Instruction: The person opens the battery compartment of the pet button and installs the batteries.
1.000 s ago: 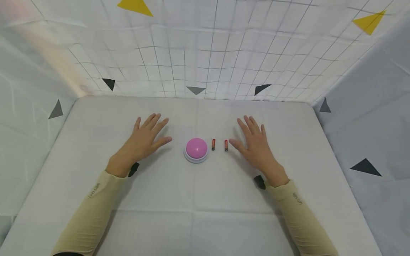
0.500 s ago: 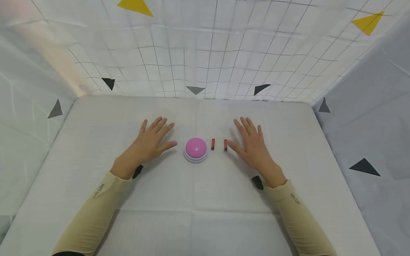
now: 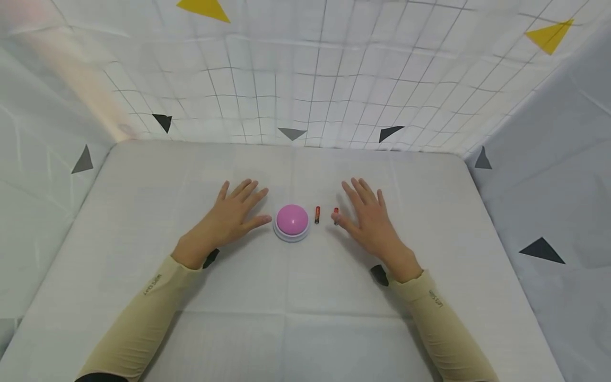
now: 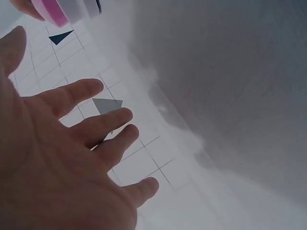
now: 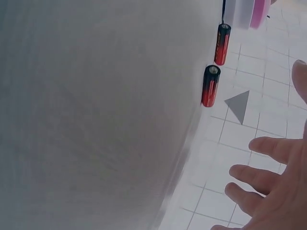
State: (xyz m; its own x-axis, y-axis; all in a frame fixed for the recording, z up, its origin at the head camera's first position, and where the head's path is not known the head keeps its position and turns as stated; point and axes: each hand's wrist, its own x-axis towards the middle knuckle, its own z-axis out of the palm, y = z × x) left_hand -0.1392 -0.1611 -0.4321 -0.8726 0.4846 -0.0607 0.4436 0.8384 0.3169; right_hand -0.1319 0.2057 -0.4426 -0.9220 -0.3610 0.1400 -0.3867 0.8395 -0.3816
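Batteries (image 5: 211, 88) show whole in the right-wrist view, one partly thumb-covered in the head view; hands (image 3: 230, 217) spread, empty.

Your head view has soft light, faint shadows on the desk (image 3: 286, 286) beside both sleeves (image 3: 133, 318), and a small glint on the pink dome (image 3: 292, 219). A pinkish tint washes the upper left of the frame. Your left wrist view is hazy: the gridded sheet (image 4: 148, 158) bleaches toward white, your left grip (image 4: 67, 148) looks shaded, and grey gloom fills the upper right. Your right wrist view darkens at left.
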